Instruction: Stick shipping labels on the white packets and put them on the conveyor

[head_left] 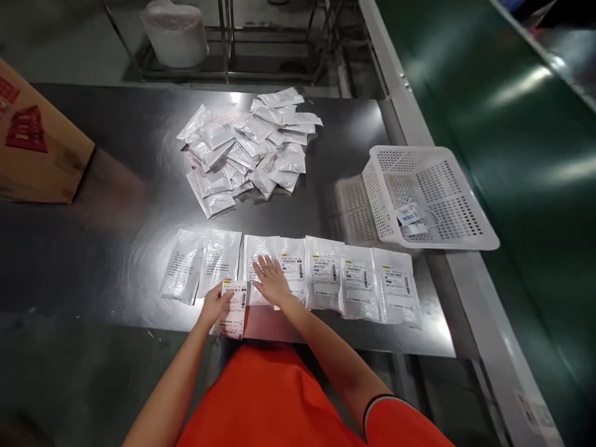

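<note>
Two hands over white packets.

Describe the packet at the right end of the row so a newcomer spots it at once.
Find the green conveyor belt, then the white basket beside it. On the person's side of the basket, a row of white packets lies along the steel table. The end packet is labelled and has a neighbour only on its left.
</note>
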`<state>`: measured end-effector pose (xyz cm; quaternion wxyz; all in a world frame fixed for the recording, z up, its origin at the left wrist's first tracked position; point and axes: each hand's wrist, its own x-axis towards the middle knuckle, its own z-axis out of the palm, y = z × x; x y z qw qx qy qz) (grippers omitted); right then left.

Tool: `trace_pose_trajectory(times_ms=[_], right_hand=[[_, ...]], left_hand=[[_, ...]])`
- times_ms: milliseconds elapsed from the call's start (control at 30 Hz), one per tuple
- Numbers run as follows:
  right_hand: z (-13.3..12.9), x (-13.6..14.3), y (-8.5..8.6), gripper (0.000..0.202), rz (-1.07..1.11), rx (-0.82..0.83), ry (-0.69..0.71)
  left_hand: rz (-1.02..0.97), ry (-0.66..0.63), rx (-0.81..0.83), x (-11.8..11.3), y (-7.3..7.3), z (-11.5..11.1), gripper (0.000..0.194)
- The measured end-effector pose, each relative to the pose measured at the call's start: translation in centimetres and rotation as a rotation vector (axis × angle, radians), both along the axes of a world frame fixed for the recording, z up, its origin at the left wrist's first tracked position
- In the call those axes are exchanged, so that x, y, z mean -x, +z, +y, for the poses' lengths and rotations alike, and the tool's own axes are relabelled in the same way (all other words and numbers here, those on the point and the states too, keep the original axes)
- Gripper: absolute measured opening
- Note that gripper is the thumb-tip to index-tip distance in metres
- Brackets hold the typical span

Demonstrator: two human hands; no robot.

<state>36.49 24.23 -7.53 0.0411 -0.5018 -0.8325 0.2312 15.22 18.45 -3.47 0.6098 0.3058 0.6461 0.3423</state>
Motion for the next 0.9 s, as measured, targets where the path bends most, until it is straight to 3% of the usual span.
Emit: trace_pose_trajectory(times_ms=[100,200,300,400,533,667,767,900], right_hand=[[-0.1,0.2,2.2,0.050,0.311,0.112,-0.144],[-1.2,0.7,4.5,0.039,0.642,0.356,-0.315],[-2.7,1.3,6.2,0.022,0.757,0.527,-0.427],[-3.7,1.5,7.0,0.014,0.806,0.528,-0.565],[-4.4,1.1,6.9,0.019,0.746,0.544,-0.698],[-4.5,0.3,6.0,0.015,0.713,0.585,-0.678],[-2.9,0.0,4.8,0.016,0.641,0.415,-0.651],[2.1,0.4,2.6,0.018,0.459,0.099,-0.701]], left_hand=[[-0.060,-0.016,-0.014,-1.4,0.9,-0.5,0.043],[-0.131,-0.023,-0.021,-3.1,1.5,-1.6,0.045],[-0.174,-0.013,-0.015,-4.5,1.8,-2.6,0.047],[-0.190,0.011,-0.008,-5.5,1.5,-3.3,0.050],[-0.205,0.048,0.003,-6.2,0.9,-3.5,0.052],[-0.204,0.070,0.042,-6.7,0.7,-3.5,0.048],[-0.222,0.114,0.086,-7.5,0.7,-3.8,0.047],[-0.246,0.185,0.158,-8.7,0.0,-5.5,0.052]])
